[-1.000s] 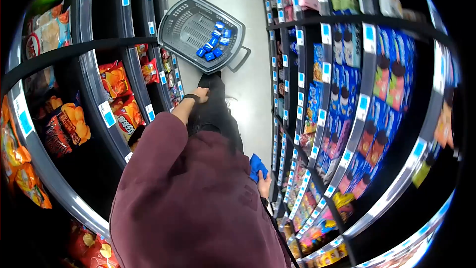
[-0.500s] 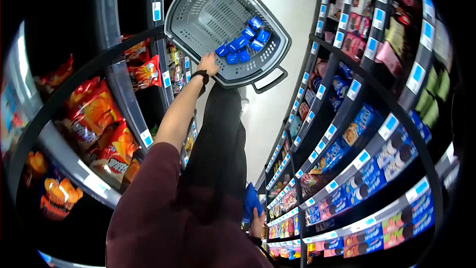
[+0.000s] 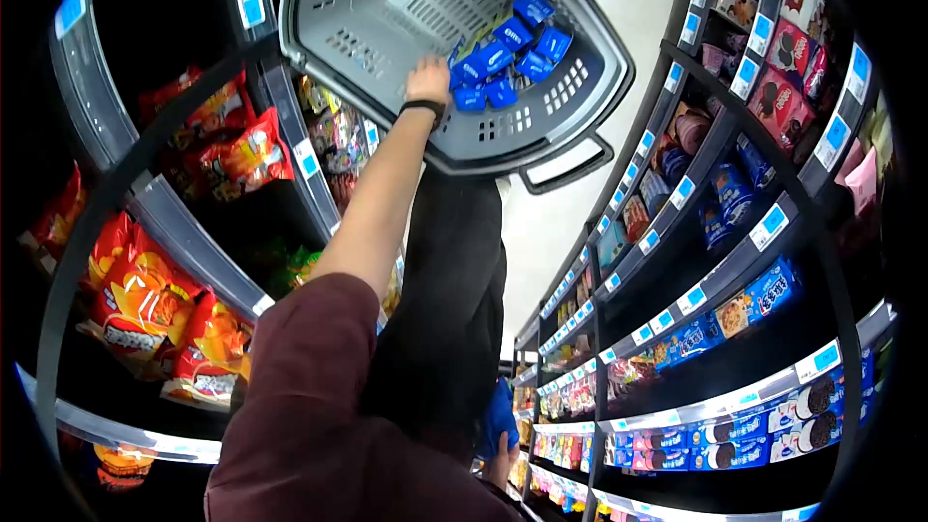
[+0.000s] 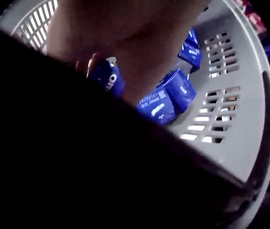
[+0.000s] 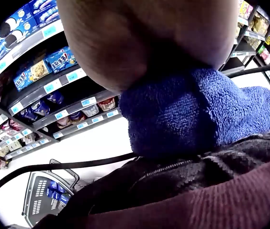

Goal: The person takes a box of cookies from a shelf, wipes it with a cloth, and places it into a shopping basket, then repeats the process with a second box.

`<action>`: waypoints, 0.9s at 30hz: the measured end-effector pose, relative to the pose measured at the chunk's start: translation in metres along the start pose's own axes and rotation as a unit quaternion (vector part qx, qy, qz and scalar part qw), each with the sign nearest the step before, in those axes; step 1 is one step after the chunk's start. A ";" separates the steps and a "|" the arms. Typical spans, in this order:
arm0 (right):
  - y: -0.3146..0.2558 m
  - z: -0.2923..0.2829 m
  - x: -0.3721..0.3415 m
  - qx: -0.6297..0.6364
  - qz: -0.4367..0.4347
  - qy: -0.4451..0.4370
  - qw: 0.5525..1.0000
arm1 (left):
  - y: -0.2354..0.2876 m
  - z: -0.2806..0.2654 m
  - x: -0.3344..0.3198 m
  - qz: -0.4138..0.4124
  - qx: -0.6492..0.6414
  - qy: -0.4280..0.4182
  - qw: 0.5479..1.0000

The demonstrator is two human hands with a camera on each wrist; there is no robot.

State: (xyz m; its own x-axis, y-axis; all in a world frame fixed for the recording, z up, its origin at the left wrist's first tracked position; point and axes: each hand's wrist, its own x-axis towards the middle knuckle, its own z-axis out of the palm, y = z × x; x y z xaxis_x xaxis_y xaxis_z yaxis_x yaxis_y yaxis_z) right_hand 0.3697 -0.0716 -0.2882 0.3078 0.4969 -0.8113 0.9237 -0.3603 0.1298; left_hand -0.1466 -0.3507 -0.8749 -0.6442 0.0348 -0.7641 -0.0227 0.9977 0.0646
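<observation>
My left hand [image 3: 428, 80] reaches down inside the grey plastic shopping basket [image 3: 333, 58], beside a pile of small blue Oreo packets [image 3: 493, 60]. In the left wrist view, fingertips [image 4: 93, 61] are right at the edge of one Oreo packet [image 4: 110, 78]; whether they grip it I cannot tell. More blue packets [image 4: 160, 102] lie against the perforated basket wall. Low at my right side, my right hand [image 3: 501, 464] holds a folded blue terry cloth [image 5: 178, 114], which hangs against dark trousers.
Shelves with red snack bags [image 3: 145, 300] stand close on the left. On the right, shelves carry blue cookie boxes [image 3: 730, 445] and other packaged sweets. The basket's handle [image 3: 570, 166] sticks out toward the right-hand shelves, over the pale floor [image 3: 546, 242].
My left hand has moved from beside my leg, over the basket rim and in toward the packets. The basket appears larger and closer. My right hand keeps the cloth at my side.
</observation>
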 end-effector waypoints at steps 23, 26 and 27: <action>-0.025 0.085 -0.024 0.200 -0.136 -0.071 0.968 | 0.058 -0.303 -0.236 0.215 -0.411 0.198 0.864; -0.001 0.083 -0.008 0.183 -0.207 -0.052 0.960 | 0.077 -0.324 -0.273 0.273 -0.543 0.122 0.785; -0.001 0.076 -0.010 0.204 -0.196 -0.053 0.958 | 0.090 -0.330 -0.291 0.281 -0.585 0.106 0.753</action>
State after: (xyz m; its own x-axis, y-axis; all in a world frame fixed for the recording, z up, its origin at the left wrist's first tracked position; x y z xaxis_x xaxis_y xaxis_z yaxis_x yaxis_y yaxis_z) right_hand 0.3481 -0.1365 -0.3236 -0.0896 0.5823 -0.8081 0.7908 -0.4516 -0.4131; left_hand -0.2140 -0.2903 -0.4350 -0.9081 0.2987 -0.2934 -0.2794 0.0898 0.9560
